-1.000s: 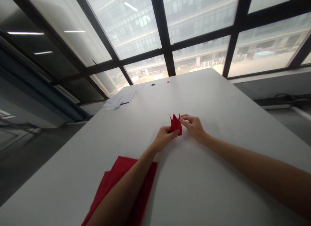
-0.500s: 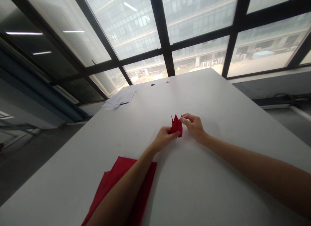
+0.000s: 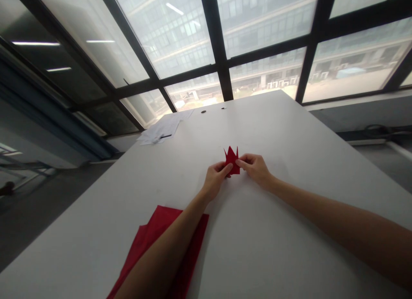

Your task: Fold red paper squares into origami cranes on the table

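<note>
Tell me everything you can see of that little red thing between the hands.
The small red piece looks like folded paper. A broad middle point stands between two slim spikes, all pointing up in the picture; the lower edge looks fairly straight. The left hand has it in its grip, thumb across the lower left front; the right hand has its thumb at the right edge. It is over the white table; whether it touches that is unclear.

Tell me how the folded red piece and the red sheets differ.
The folded piece is smaller; the sheets are larger. The folded piece has sharp points standing up; the sheets look flat. The folded piece is held by the left hand and right hand; the sheets lie on the table. Both are red.
</note>
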Tool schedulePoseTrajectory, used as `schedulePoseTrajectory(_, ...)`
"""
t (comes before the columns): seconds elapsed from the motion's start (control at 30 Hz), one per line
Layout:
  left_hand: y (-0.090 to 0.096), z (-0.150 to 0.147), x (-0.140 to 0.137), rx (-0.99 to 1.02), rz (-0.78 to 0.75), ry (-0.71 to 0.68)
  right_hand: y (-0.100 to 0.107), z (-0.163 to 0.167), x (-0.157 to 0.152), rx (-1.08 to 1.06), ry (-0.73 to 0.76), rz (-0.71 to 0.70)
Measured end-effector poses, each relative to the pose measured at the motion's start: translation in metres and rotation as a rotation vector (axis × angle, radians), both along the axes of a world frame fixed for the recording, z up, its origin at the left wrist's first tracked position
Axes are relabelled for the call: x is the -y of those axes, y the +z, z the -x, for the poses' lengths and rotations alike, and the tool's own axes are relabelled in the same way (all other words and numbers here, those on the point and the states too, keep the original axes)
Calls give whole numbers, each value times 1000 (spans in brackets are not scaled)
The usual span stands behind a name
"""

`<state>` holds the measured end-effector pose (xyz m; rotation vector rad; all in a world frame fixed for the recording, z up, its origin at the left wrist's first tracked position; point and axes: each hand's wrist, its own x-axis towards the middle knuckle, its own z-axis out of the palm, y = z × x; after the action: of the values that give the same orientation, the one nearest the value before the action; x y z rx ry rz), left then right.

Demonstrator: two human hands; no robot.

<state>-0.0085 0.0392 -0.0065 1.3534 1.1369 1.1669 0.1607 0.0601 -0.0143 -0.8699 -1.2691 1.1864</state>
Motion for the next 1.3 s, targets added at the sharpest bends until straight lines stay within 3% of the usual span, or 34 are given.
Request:
schedulePoseTrajectory(0.27,-10,2,-3,56,-4,49,2,-1,0,4,31,25)
schedulePoseTrajectory(0.7,0,0,3,2,3,-9,3,-1,1,2,-5,32)
schedulePoseTrajectory(0.93,1,-1,2,-42,-13,9,2,-2,-2,-89,-103,31)
schedulePoseTrajectory(1.17,5,-4,7,-89,5,-71,-3,-3,-5,-82,-52,63)
schedulePoseTrajectory(1.3,6,-5,7,-42,0,-43,-4,-2,-5,6,-54,11)
